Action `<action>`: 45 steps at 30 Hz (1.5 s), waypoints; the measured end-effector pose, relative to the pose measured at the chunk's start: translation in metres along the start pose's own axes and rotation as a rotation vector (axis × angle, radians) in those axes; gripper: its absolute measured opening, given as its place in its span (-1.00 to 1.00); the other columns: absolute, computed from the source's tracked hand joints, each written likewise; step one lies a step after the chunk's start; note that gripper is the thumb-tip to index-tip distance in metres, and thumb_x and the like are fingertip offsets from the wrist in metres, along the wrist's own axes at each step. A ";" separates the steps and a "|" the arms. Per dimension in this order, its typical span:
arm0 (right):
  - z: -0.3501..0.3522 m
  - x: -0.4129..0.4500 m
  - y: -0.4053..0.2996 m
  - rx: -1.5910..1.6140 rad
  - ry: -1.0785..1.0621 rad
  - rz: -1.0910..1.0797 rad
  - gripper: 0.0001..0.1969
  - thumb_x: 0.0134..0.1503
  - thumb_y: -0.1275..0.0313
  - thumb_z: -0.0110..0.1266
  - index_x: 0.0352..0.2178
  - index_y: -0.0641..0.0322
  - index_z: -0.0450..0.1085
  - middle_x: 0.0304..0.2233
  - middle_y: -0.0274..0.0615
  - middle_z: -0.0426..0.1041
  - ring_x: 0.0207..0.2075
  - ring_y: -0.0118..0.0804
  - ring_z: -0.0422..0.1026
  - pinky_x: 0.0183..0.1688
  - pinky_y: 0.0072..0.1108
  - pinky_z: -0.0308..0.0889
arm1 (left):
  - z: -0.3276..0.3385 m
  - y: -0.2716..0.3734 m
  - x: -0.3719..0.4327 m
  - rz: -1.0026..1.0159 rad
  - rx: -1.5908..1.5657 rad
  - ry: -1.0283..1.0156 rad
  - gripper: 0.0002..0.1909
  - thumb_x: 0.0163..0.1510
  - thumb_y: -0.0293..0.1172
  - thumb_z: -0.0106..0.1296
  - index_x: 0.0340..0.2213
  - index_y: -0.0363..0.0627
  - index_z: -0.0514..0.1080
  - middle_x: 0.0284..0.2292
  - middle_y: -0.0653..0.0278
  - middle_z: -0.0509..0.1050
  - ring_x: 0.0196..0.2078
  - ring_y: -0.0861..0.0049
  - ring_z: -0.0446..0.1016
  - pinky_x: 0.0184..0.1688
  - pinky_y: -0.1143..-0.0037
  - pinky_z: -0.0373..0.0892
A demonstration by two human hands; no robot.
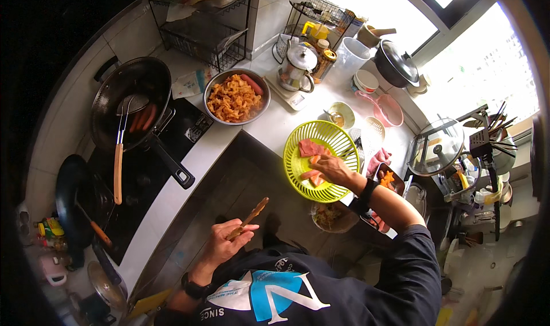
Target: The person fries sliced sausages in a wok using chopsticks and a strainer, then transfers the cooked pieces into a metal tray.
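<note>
My left hand [230, 240] is closed around a wooden utensil [254, 212], its tip stained and pointing up to the right. My right hand [333, 169] reaches into a lime-green slotted plastic basket [288, 162]. Its fingertips are at the orange-and-white food pieces [317, 180]; whether they grip one is hidden. Also in the basket are pink meat slices [310, 148] and a short sausage-like piece [310, 174]. At the left, a dark wok [159, 85] on the cooktop contains several sausages [144, 117] and a wire strainer with a wooden handle [118, 171].
A steel bowl [205, 96] of fried pieces and a sausage stands beyond the cooktop. The wok's handle [174, 167] juts over the counter edge. Near the basket are a small bowl [348, 111], a pink strainer [389, 111] and a tray [399, 184] of cut food.
</note>
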State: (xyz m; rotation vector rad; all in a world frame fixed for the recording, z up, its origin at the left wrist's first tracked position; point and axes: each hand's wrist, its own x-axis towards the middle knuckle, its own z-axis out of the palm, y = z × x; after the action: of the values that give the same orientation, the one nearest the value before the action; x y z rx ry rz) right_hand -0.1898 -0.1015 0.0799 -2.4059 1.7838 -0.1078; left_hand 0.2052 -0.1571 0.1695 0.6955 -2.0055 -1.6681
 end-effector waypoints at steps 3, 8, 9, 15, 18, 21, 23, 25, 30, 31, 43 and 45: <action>0.053 0.009 0.015 -0.048 0.070 -0.061 -0.93 -0.16 0.39 -0.05 -0.54 0.02 0.34 -0.50 -0.32 0.37 -0.25 -0.26 0.35 -0.06 -0.39 0.14 | 0.007 -0.001 0.001 -0.008 0.024 -0.001 -0.81 0.00 -0.38 0.02 -0.35 -0.20 0.48 -0.63 0.31 0.39 -0.60 0.69 0.35 -0.60 0.69 0.20; 0.055 0.030 0.019 0.012 -0.081 -0.176 -0.84 -0.18 0.32 0.01 -0.51 0.10 0.32 -0.51 -0.24 0.36 -0.19 -0.19 0.32 0.01 -0.37 0.08 | 0.007 -0.005 -0.013 -0.025 0.003 0.109 -0.82 -0.01 -0.40 0.03 -0.35 -0.22 0.48 -0.63 0.32 0.39 -0.58 0.68 0.37 -0.57 0.67 0.24; 0.047 0.030 0.016 0.030 -0.133 -0.097 -0.80 -0.17 0.31 0.02 -0.46 0.14 0.32 -0.50 -0.22 0.37 -0.18 -0.18 0.32 0.04 -0.35 0.05 | 0.005 -0.005 -0.016 -0.009 0.004 0.131 -0.82 -0.02 -0.41 0.03 -0.36 -0.23 0.48 -0.63 0.32 0.39 -0.58 0.67 0.39 -0.56 0.66 0.25; -0.054 0.029 -0.012 0.520 0.212 0.289 -0.49 -0.11 0.51 0.10 -0.07 0.18 0.19 -0.48 -0.20 0.38 -0.45 -0.34 0.36 -0.37 -0.56 0.30 | -0.005 -0.018 -0.029 0.168 0.048 0.272 -0.87 -0.04 -0.49 0.04 -0.39 -0.24 0.46 -0.64 0.34 0.35 -0.64 0.67 0.35 -0.65 0.62 0.22; -0.097 0.064 -0.019 0.530 0.393 0.344 -0.46 -0.13 0.54 0.12 -0.06 0.17 0.17 -0.55 -0.33 0.36 -0.56 -0.54 0.31 -0.53 -0.71 0.23 | -0.010 -0.016 -0.035 0.151 0.044 0.291 -0.87 -0.09 -0.44 0.11 -0.48 -0.25 0.43 -0.67 0.26 0.29 -0.71 0.52 0.23 -0.68 0.55 0.11; -0.147 0.145 -0.059 0.555 0.387 0.218 -0.46 -0.10 0.51 0.11 -0.03 0.17 0.14 -0.55 -0.32 0.39 -0.52 -0.57 0.34 -0.53 -0.70 0.23 | -0.025 -0.023 -0.044 0.110 0.078 0.287 -0.86 -0.09 -0.44 0.11 -0.45 -0.24 0.44 -0.66 0.26 0.30 -0.71 0.53 0.23 -0.68 0.54 0.12; -0.167 0.204 -0.082 0.571 0.419 0.103 -0.45 -0.09 0.50 0.11 -0.02 0.18 0.14 -0.56 -0.31 0.39 -0.51 -0.53 0.36 -0.47 -0.66 0.28 | -0.039 -0.022 -0.048 0.151 0.040 0.329 -0.88 -0.08 -0.48 0.10 -0.43 -0.23 0.44 -0.65 0.29 0.33 -0.68 0.59 0.29 -0.68 0.57 0.14; -0.181 0.269 -0.111 0.509 0.419 0.068 -0.48 -0.07 0.47 0.09 -0.03 0.19 0.15 -0.55 -0.28 0.42 -0.50 -0.49 0.38 -0.40 -0.63 0.31 | -0.053 -0.020 -0.058 0.183 0.020 0.393 -0.89 -0.08 -0.52 0.09 -0.42 -0.23 0.45 -0.63 0.32 0.35 -0.65 0.65 0.34 -0.68 0.60 0.16; -0.148 0.421 -0.127 0.537 0.405 -0.100 -0.43 -0.08 0.41 0.11 -0.01 0.20 0.11 -0.44 -0.14 0.47 -0.39 -0.30 0.46 -0.34 -0.53 0.33 | -0.085 -0.027 -0.090 0.067 -0.042 0.502 -0.95 -0.05 -0.55 0.05 -0.46 -0.26 0.44 -0.59 0.29 0.39 -0.53 0.59 0.44 -0.56 0.63 0.32; -0.139 0.445 -0.131 0.520 0.369 -0.068 -0.40 -0.10 0.38 0.12 0.00 0.21 0.10 -0.43 -0.10 0.47 -0.37 -0.23 0.46 -0.33 -0.51 0.34 | -0.092 -0.024 -0.097 0.000 -0.055 0.506 -0.96 -0.04 -0.55 0.04 -0.48 -0.26 0.43 -0.59 0.29 0.39 -0.48 0.58 0.46 -0.52 0.62 0.36; -0.066 0.573 -0.142 0.116 0.198 0.060 -0.34 -0.21 0.29 0.19 -0.04 0.20 0.16 -0.32 -0.04 0.44 -0.31 -0.09 0.43 -0.26 -0.40 0.34 | -0.117 -0.043 -0.137 -0.054 0.064 0.684 -0.87 -0.10 -0.46 0.12 -0.44 -0.22 0.44 -0.61 0.24 0.39 -0.63 0.51 0.38 -0.64 0.60 0.26; -0.097 0.543 -0.144 0.167 0.223 -0.001 -0.38 -0.19 0.33 0.18 -0.04 0.20 0.17 -0.31 -0.05 0.44 -0.32 -0.14 0.44 -0.27 -0.44 0.34 | -0.120 -0.038 -0.129 0.000 0.147 0.642 -0.87 -0.10 -0.47 0.12 -0.43 -0.22 0.44 -0.60 0.24 0.40 -0.63 0.51 0.38 -0.63 0.60 0.26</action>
State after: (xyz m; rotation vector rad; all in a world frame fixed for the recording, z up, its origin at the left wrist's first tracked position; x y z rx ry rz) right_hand 0.0912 -0.5867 0.1833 -2.3533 1.7803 -0.5236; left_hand 0.3837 -0.1728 0.1511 1.1133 -1.6567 -1.1008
